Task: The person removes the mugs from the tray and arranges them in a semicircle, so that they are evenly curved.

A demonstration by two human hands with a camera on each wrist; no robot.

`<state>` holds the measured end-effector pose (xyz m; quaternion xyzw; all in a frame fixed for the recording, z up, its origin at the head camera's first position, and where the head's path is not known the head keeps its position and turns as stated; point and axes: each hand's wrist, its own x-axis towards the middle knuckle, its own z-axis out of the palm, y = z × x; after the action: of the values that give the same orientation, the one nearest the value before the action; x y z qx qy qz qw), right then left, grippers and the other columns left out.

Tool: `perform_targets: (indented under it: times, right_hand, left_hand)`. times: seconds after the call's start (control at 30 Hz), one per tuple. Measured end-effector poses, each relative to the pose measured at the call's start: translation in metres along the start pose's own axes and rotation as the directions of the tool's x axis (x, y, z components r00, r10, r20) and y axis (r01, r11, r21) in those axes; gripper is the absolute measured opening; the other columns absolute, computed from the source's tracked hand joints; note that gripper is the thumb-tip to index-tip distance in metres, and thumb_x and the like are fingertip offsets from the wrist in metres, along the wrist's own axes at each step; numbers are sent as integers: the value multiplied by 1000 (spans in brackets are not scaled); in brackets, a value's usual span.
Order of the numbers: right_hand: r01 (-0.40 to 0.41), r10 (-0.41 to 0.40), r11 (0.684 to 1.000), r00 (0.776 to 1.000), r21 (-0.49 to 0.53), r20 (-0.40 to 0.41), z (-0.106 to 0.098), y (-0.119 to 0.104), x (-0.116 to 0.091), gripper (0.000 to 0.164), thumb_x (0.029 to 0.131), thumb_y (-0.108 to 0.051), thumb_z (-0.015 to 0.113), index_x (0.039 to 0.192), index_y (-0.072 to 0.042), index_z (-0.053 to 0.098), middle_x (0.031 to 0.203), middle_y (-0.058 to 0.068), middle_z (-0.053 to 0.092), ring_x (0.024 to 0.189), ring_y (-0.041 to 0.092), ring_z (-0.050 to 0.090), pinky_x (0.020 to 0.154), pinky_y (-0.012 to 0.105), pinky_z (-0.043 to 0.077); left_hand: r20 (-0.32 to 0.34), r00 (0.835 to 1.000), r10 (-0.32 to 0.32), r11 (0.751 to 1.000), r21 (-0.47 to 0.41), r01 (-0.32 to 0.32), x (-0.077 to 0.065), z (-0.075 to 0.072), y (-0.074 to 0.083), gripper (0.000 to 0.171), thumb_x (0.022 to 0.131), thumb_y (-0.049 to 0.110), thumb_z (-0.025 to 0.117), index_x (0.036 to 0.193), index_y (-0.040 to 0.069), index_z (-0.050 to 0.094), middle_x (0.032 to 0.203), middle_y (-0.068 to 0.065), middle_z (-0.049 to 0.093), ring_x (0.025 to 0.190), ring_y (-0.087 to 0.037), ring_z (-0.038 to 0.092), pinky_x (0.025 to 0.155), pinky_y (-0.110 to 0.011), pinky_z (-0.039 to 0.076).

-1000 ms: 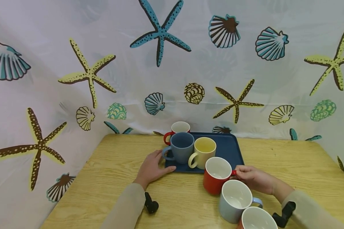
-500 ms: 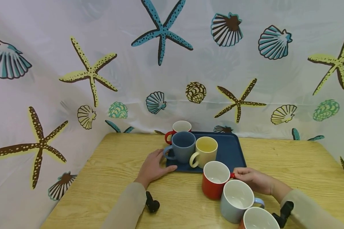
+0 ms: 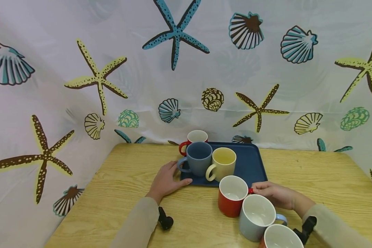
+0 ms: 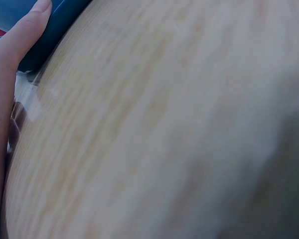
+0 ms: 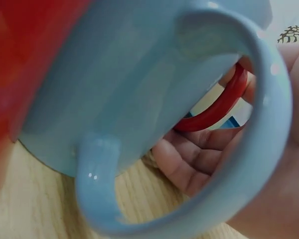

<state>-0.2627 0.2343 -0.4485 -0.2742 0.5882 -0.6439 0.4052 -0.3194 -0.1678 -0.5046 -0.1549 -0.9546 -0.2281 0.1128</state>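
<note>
My right hand [image 3: 277, 195] pinches the handle [image 5: 222, 107] of a red mug [image 3: 230, 203] with a white inside, just in front of the dark blue tray [image 3: 249, 165]. My left hand [image 3: 167, 182] rests at the tray's front left corner, thumb [image 4: 30, 30] stretched along its front edge; its other fingertips are partly hidden. On the tray are a blue mug [image 3: 198, 163], a yellow mug [image 3: 224, 168] and, behind them, another red mug [image 3: 198, 136]. A light blue mug [image 3: 251, 224] stands right against the gripped mug, its handle large in the right wrist view.
Another reddish mug [image 3: 280, 237] with a white inside stands at the front, cut off by the view's bottom edge. The wooden table [image 3: 111, 196] ends at a curtain [image 3: 127, 20] printed with starfish and shells, at the back and sides.
The gripped red mug has shifted toward me and slightly left, away from the tray's front edge, then nearly stopped. My right hand keeps its handle; my left hand stays at the tray corner.
</note>
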Motion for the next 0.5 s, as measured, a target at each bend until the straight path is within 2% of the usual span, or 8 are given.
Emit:
perform_targets:
  times: [0.13, 0.37, 0.5]
  right_hand:
    - [-21, 21, 1000, 999, -9, -25, 1, 0, -2, 26, 101, -14, 34, 88, -19, 56, 86, -6, 54, 87, 12, 49, 79, 32, 41]
    - [-49, 44, 998, 993, -47, -107, 1, 1, -9, 25, 102, -20, 35, 109, -14, 58, 107, 3, 59, 103, 19, 51, 88, 37, 44]
    - [-45, 34, 997, 988, -68, -151, 0, 1, -12, 22, 102, -20, 37, 111, -13, 56, 107, 4, 59, 103, 20, 52, 89, 39, 44]
  left_hand:
    - [-2, 1000, 6, 1000, -3, -6, 0, -1, 2, 94, 68, 82, 49, 137, 18, 48, 138, -8, 45, 127, -31, 39, 103, -50, 31]
    - [-14, 1000, 10, 1000, 4, -10, 1, 0, 2, 94, 68, 82, 48, 136, 18, 49, 138, -8, 46, 126, -31, 40, 102, -50, 32]
    - [-2, 1000, 5, 1000, 1, -5, 0, 1, 0, 94, 68, 83, 48, 137, 19, 49, 139, -7, 45, 127, -30, 39, 103, -50, 31]
